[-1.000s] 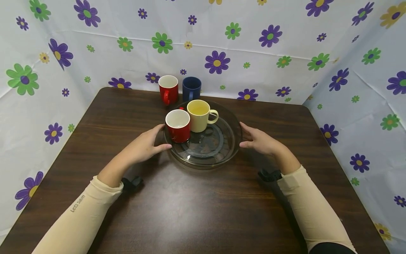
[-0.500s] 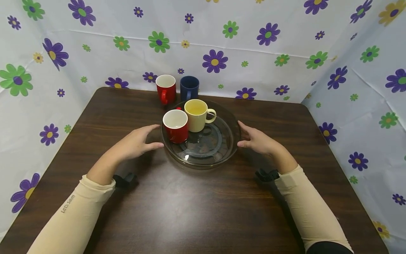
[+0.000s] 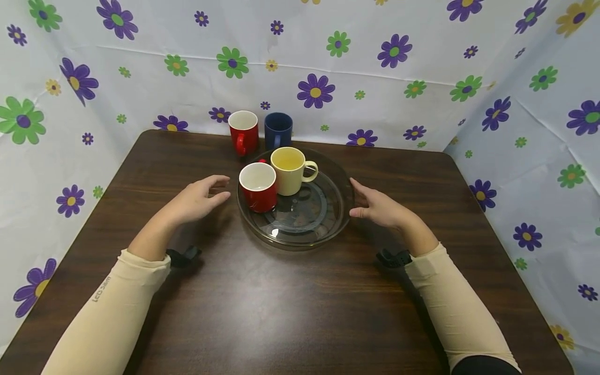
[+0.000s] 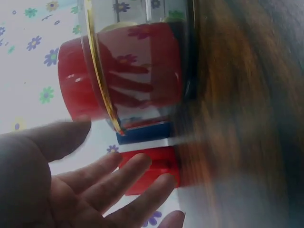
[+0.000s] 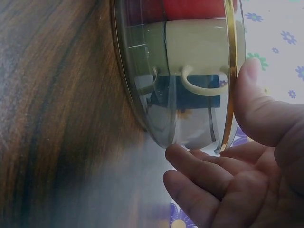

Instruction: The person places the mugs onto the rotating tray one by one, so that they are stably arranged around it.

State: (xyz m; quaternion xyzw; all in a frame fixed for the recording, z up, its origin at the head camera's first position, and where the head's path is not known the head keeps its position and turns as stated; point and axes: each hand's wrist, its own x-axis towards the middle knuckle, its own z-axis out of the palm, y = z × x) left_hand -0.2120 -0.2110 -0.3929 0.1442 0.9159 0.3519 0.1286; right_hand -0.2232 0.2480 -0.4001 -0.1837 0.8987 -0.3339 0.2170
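A round smoky glass dish stands on the table, seen through its side in both wrist views. In it, side by side, are a red mug with a white inside and a pale yellow mug, handle to the right. My left hand is off the dish's left side, with its fingers relaxed and nothing in them; in the left wrist view a gap parts the fingers from the glass. My right hand lies at the dish's right edge, thumb by the rim and loosely spread fingertips touching or nearly touching the side.
Behind the dish, near the table's back edge, stand another red mug and a dark blue mug. The dark wooden table meets a white flower-patterned sheet at the back and sides.
My left hand has come away from the dish's left edge, moving left and slightly back. The right hand stays at its edge. Dish and mugs keep their places; the head view shifts slightly.
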